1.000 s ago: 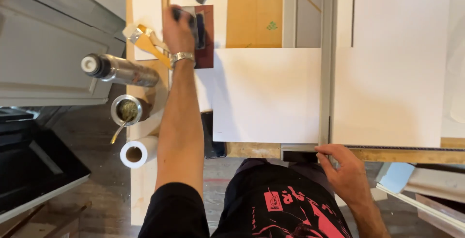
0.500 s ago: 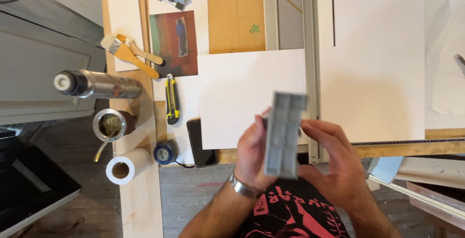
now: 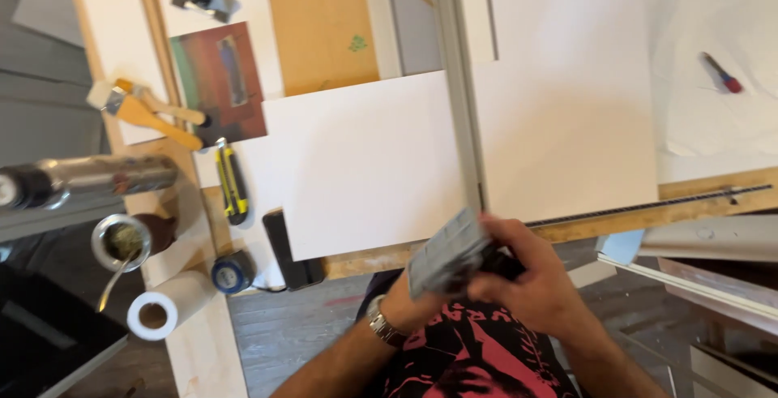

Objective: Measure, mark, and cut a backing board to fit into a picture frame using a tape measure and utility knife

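Both my hands hold a grey ridged block (image 3: 447,252), blurred by motion, close to my chest at the near edge of the workbench. My left hand (image 3: 409,305), with a metal watch on the wrist, grips it from below. From the right, my right hand (image 3: 531,280) wraps over its end. A large white board (image 3: 356,163) lies on the bench just beyond the hands, beside a long metal straightedge (image 3: 462,122) and a second white sheet (image 3: 567,90).
At the left lie a yellow utility knife (image 3: 231,181), a black phone (image 3: 288,248), a blue tape roll (image 3: 231,272), brushes (image 3: 158,114), a colour print (image 3: 219,82), a metal flask (image 3: 89,181), a cup with a straw (image 3: 121,244) and a paper roll (image 3: 158,313). A red-tipped tool (image 3: 720,72) rests far right.
My left arm came back from the far left of the bench. Both hands now hold the grey block, which has dropped lower and tilted. The view has shifted left.
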